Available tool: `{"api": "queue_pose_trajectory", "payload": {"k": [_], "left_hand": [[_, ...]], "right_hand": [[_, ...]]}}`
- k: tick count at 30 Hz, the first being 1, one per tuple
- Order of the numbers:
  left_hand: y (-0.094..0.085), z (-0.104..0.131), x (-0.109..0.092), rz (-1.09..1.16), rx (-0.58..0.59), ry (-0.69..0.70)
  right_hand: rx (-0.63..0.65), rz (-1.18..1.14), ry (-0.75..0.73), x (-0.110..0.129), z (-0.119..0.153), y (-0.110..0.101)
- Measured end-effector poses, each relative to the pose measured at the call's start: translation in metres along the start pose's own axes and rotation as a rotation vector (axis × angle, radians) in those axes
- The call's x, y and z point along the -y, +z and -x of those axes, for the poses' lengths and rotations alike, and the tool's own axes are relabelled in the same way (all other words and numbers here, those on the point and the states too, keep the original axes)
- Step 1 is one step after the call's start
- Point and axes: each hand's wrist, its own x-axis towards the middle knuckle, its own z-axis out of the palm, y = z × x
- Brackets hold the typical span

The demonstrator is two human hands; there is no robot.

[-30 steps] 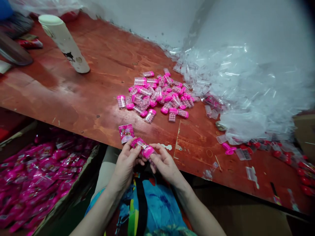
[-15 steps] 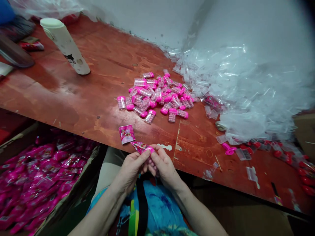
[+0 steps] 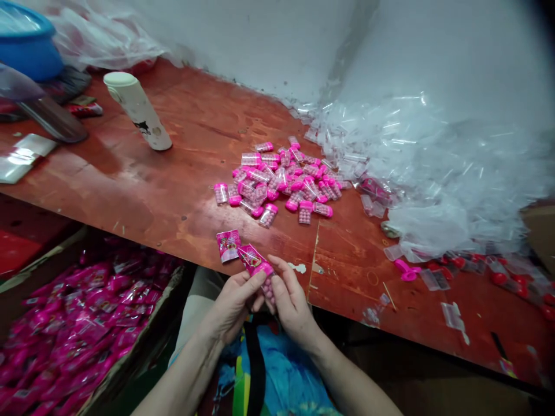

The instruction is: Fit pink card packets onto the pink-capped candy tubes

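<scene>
Just off the table's front edge, my left hand [image 3: 236, 303] pinches a small clear jar of pink balls [image 3: 267, 290] with a pink cap, its thumb near the cap. A pink printed packet [image 3: 251, 258] lies against the cap end. My right hand [image 3: 291, 297] is closed around the jar's other side; some of its fingers are hidden. Another pink packet [image 3: 228, 245] lies flat on the table beyond my left hand. Farther back is a pile of similar pink-capped jars [image 3: 281, 179].
On the red-brown table [image 3: 191, 121] stands a pale bottle [image 3: 145, 115]. Clear empty jars [image 3: 411, 167] are heaped at the right, with red caps [image 3: 498, 277] near them. At lower left, a box [image 3: 162, 303] holds many pink packets. A blue basin [image 3: 32, 52] is at upper left.
The view has shifted left, so table objects appear lower and farther right. The held packet now shows more of its printed face, and the jar is more visible between my hands.
</scene>
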Motion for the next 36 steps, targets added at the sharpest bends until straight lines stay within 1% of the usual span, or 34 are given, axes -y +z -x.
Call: {"api": "queue_pose_trajectory", "payload": {"k": [1, 2, 4, 5, 7, 11, 13, 14, 15, 17, 19, 21, 22, 25, 27, 31, 34, 36], "left_hand": [[-0.001, 0.0, -0.001, 0.003, 0.013, -0.008], [-0.003, 0.001, -0.001, 0.007, 0.023, -0.015], [-0.005, 0.001, 0.0, 0.014, 0.026, -0.029], [-0.006, 0.0, 0.0, 0.013, 0.017, -0.034], [-0.005, 0.0, 0.002, -0.007, -0.032, -0.026], [0.003, -0.001, 0.008, -0.042, -0.188, 0.032], [0.007, -0.001, 0.01, -0.023, -0.21, 0.02], [0.008, -0.001, 0.011, -0.007, -0.205, 0.011], [0.008, -0.001, 0.011, 0.01, -0.193, 0.008], [0.009, -0.002, 0.012, 0.025, -0.158, 0.018], [0.007, -0.002, 0.011, 0.017, -0.124, 0.027], [0.005, -0.002, 0.009, -0.004, -0.082, 0.018], [0.004, -0.002, 0.007, -0.013, -0.059, 0.011], [0.001, -0.002, 0.001, -0.023, 0.002, -0.015], [0.0, -0.002, -0.001, -0.017, 0.005, -0.02], [0.0, -0.004, 0.002, 0.034, -0.073, 0.032], [0.0, -0.006, 0.008, 0.054, -0.145, 0.042], [0.001, -0.006, 0.011, 0.057, -0.158, 0.031]], "right_hand": [[-0.002, -0.06, 0.032, 0.0, -0.001, 0.002], [0.023, -0.132, 0.077, -0.001, -0.001, 0.004], [0.116, -0.241, 0.158, -0.004, -0.003, 0.005], [0.143, -0.245, 0.164, -0.005, -0.004, 0.005], [0.128, -0.13, 0.106, -0.007, -0.004, 0.002], [0.024, 0.336, -0.114, -0.007, -0.005, -0.009], [-0.003, 0.473, -0.176, -0.007, -0.005, -0.012], [-0.009, 0.475, -0.184, -0.007, -0.005, -0.012], [-0.012, 0.431, -0.168, -0.007, -0.005, -0.011], [-0.022, 0.248, -0.082, -0.007, -0.004, -0.007], [-0.041, 0.049, 0.036, -0.007, -0.003, -0.002], [-0.053, -0.061, 0.102, -0.007, -0.002, 0.002], [-0.057, -0.076, 0.097, -0.007, -0.002, 0.002], [-0.06, -0.047, 0.012, -0.008, -0.003, 0.001], [-0.032, -0.036, -0.002, -0.01, -0.004, 0.0], [0.03, -0.014, 0.047, -0.016, -0.006, 0.0], [0.034, 0.063, 0.045, -0.02, -0.005, 0.001], [0.026, 0.128, 0.021, -0.021, -0.003, 0.001]]}}
